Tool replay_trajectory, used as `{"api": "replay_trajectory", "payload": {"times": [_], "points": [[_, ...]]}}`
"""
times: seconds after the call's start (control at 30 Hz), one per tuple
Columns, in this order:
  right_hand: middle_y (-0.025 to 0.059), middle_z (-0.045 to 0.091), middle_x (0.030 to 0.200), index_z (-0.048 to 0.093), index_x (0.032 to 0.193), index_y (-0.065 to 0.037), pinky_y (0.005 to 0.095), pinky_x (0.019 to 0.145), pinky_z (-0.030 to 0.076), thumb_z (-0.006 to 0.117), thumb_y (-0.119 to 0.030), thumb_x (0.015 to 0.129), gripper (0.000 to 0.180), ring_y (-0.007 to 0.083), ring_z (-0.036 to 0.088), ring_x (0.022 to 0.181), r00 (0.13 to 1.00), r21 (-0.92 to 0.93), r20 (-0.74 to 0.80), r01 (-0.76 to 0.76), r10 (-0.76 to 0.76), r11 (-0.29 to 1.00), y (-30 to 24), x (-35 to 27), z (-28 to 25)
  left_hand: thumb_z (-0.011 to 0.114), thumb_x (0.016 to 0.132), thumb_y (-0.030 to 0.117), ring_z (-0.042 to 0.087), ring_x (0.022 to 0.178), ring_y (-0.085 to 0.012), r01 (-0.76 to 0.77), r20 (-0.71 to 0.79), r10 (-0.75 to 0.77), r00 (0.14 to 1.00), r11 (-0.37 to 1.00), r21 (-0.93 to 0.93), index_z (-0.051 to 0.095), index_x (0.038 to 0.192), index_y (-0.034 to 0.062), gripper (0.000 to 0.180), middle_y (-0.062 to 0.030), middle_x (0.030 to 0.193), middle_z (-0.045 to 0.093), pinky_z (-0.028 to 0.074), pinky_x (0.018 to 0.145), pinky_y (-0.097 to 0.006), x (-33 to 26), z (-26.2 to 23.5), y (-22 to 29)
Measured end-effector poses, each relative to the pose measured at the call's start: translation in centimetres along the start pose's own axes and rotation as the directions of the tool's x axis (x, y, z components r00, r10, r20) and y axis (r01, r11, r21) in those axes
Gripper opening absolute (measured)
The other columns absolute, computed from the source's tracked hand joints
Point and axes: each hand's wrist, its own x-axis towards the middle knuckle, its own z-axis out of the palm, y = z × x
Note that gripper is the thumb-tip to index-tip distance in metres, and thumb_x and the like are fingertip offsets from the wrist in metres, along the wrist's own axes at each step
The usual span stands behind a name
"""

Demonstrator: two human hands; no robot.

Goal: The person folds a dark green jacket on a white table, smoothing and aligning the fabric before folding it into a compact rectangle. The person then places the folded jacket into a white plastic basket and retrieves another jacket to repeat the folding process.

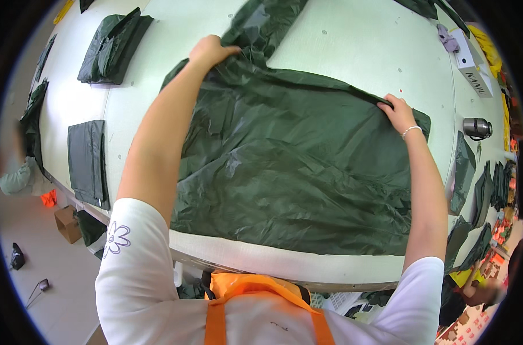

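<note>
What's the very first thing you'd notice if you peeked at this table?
The big dark green sheet spread over the middle of the white table. The left hand grips its far edge and the right hand pinches its right edge. A folded green bundle lies at the far left, and a small metal flask sits at the right.

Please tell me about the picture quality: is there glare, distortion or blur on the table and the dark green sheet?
Head view: fisheye bends the white table edges into curves, with a black rim at the corners; bright light washes out the table's left part; soft sheen on the dark green sheet shows its wrinkles; the left hand and right hand look sharp, without motion blur.
</note>
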Motion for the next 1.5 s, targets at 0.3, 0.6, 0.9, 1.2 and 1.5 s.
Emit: {"api": "replay_trajectory", "payload": {"times": [0.3,0.6,0.9,1.2,1.5], "points": [[0.0076,0.056,0.087,0.055,0.090,-0.008,0.0397,0.076,0.041,0.066,-0.008,0.071,0.022,0.0277,0.053,0.087,0.832,-0.397,-0.468,0.104,-0.299,0.912,2.0,-12.3,-4.8,0.056,0.085,0.047,0.060,0.083,-0.0424,-0.143,-0.644,-0.007,0.765,0.973,-0.181,0.066,0.088,0.0019,0.047,-0.0251,0.086,0.063,0.047,0.071,-0.043,-12.2,-9.1,-3.6],[0.0085,0.049,0.079,0.048,0.075,-0.008,0.0384,0.067,0.036,0.069,-0.011,0.057,0.028,0.0289,0.048,0.076,0.873,-0.162,-0.220,0.408,-0.436,0.898,-0.3,-36.9,4.1,0.073,0.070,0.043,0.043,0.123,-0.0338,-0.506,-0.197,0.521,0.830,0.853,0.127,0.051,0.124,0.0019,0.071,-0.0149,0.129,0.050,0.028,0.106,-0.045,-39.0,3.7,-19.5],[0.0130,0.049,0.115,0.045,0.126,-0.005,0.0402,0.090,0.036,0.079,-0.037,0.060,0.080,0.0308,0.047,0.105,0.980,-0.027,-0.120,0.158,-0.160,0.987,-2.5,-41.2,6.8,0.080,0.063,0.033,0.043,0.122,-0.0323,-0.371,0.133,0.397,0.908,0.910,-0.183,0.053,0.122,0.0057,0.071,-0.0157,0.129,0.050,0.033,0.103,-0.038,-39.0,3.6,-19.8],[0.0091,0.054,0.094,0.054,0.093,-0.006,0.0389,0.080,0.042,0.067,-0.004,0.064,0.032,0.0278,0.051,0.095,0.994,-0.128,-0.039,0.095,-0.100,0.987,-0.1,-39.6,7.9,0.070,0.071,0.031,0.056,0.106,-0.0329,-0.415,-0.287,0.396,0.872,0.910,-0.007,0.057,0.114,0.0075,0.050,-0.0154,0.115,0.059,0.044,0.090,-0.040,-37.2,5.4,-18.9],[0.0073,0.052,0.076,0.052,0.076,-0.007,0.0365,0.067,0.043,0.059,-0.001,0.068,0.013,0.0260,0.053,0.079,0.973,-0.417,-0.151,0.097,-0.173,0.904,3.5,-38.7,11.5,0.067,0.070,0.040,0.034,0.129,-0.0342,-0.265,-0.178,0.319,0.931,0.925,0.272,0.039,0.136,0.0124,0.077,-0.0143,0.141,0.037,0.030,0.106,-0.041,-39.6,13.4,-21.6]]}}
